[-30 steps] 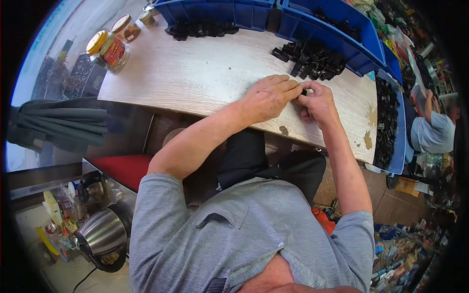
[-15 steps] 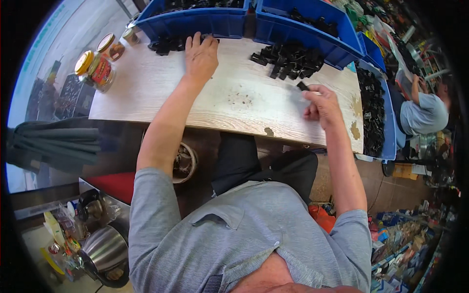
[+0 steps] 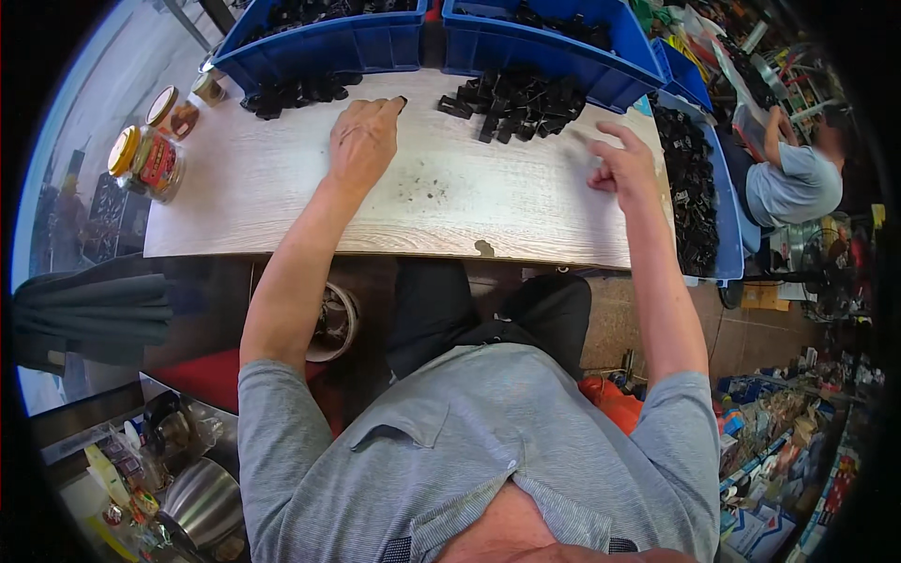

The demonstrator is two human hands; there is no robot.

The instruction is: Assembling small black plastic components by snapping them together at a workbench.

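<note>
My left hand [image 3: 364,139] is over the white tabletop, its fingers closed, with a small black clip-like part [image 3: 403,100] at the fingertips. To its left, against a blue bin, lies a small heap of the same black parts [image 3: 298,92]. My right hand [image 3: 624,164] hovers over the right side of the table, its index finger stretched out and nothing visible in it. Just left of that hand is a larger pile of black parts [image 3: 516,105]. Their exact kind is too small to make out.
Two blue bins [image 3: 324,47] [image 3: 563,54] of black parts line the table's far edge. A long blue tray [image 3: 727,202] full of them flanks the right edge. Jars [image 3: 150,164] [image 3: 174,114] stand at the left. A co-worker [image 3: 798,178] sits at the far right.
The black part that was in my right hand is gone from it, and its fingers have spread. My left hand has drawn back from the bin with a black part. The view has shifted slightly.
</note>
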